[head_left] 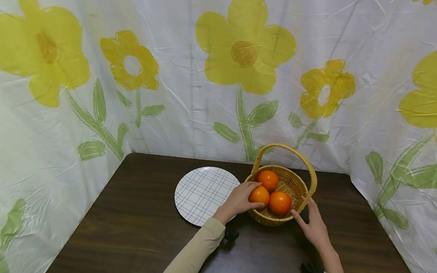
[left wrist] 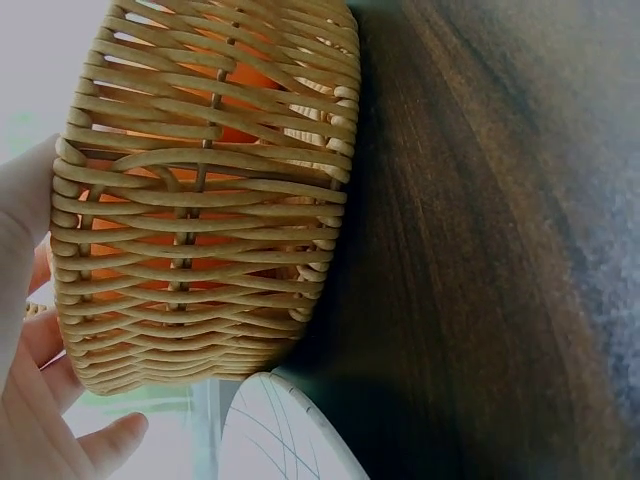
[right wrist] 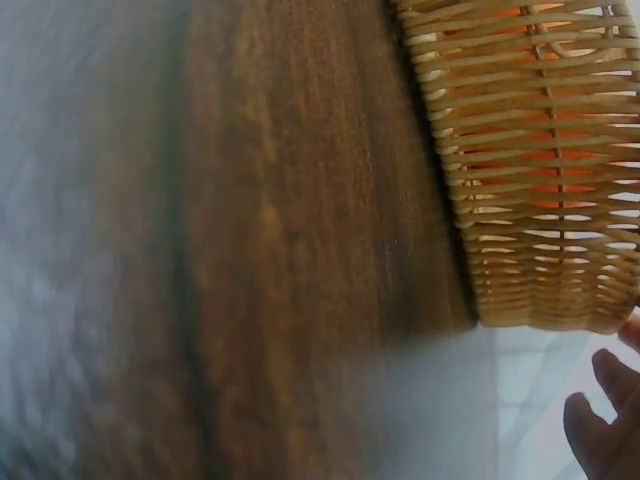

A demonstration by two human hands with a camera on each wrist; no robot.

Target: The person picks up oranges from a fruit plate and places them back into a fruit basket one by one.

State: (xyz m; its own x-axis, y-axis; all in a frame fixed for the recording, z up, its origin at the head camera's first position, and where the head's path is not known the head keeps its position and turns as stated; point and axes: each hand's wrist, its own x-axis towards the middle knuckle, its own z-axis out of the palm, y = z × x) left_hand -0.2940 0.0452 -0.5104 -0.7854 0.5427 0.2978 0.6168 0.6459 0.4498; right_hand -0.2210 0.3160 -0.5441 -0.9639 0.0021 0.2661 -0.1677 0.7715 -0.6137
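In the head view a round wicker basket (head_left: 267, 221) with a tall arched handle (head_left: 287, 147) stands on the table. Three oranges lie inside: one at the back (head_left: 268, 180), one at the right (head_left: 280, 202) and one at the left (head_left: 259, 195). My left hand (head_left: 238, 199) reaches over the basket's left rim and holds the left orange between thumb and fingers. At the right rim, beside the handle's base, my right hand (head_left: 316, 230) touches the basket with fingers spread. Both wrist views show the woven side, with orange colour through the gaps.
A white round plate (head_left: 202, 195) with a blue grid pattern lies just left of the basket, partly under my left wrist. The dark wooden table (head_left: 130, 232) ends at a flower-printed curtain (head_left: 173, 120) behind and at both sides.
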